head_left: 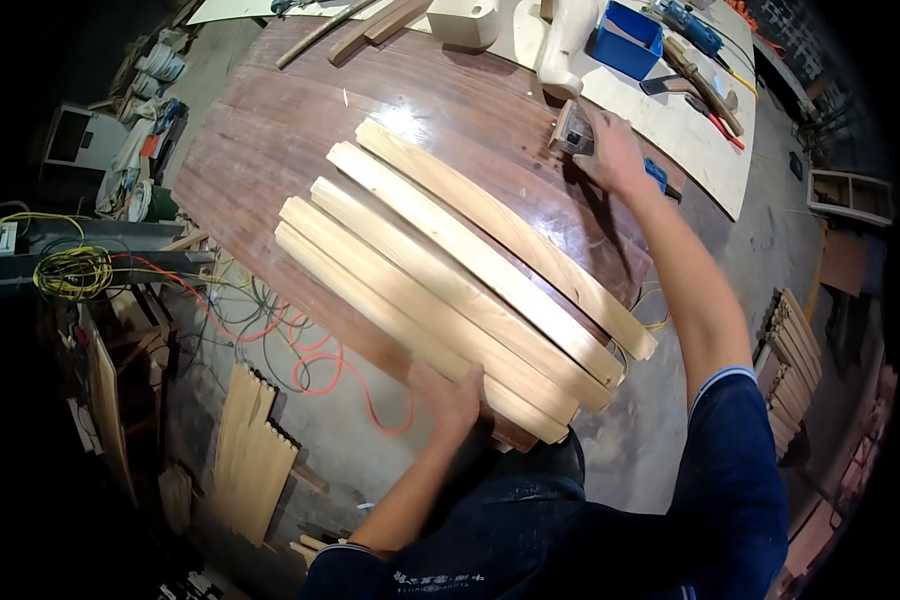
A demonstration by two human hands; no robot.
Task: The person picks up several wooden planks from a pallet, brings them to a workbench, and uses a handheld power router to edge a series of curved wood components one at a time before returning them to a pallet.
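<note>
Dark blue cloth of the wearer's shirt [730,450] is seen closest, below the brown tabletop [260,130]. Pale wooden strips [445,280] are laid side by side on that tabletop, slanting from upper left to lower right, with narrow gaps between some. Their near edge is touched by the left hand [450,395], thumb loosely bent; its fingers are blurred, so whether anything is gripped cannot be told. Beyond the strips, a grey-and-brown tool [573,130] is held in the curled fingers of the right hand [615,155]; whether the blue piece [656,177] beside the wrist belongs to it cannot be told. Strips are best steadied by light, even pressure, and the tool is best gripped firmly by its body, fingertips kept clear of its flat face.
</note>
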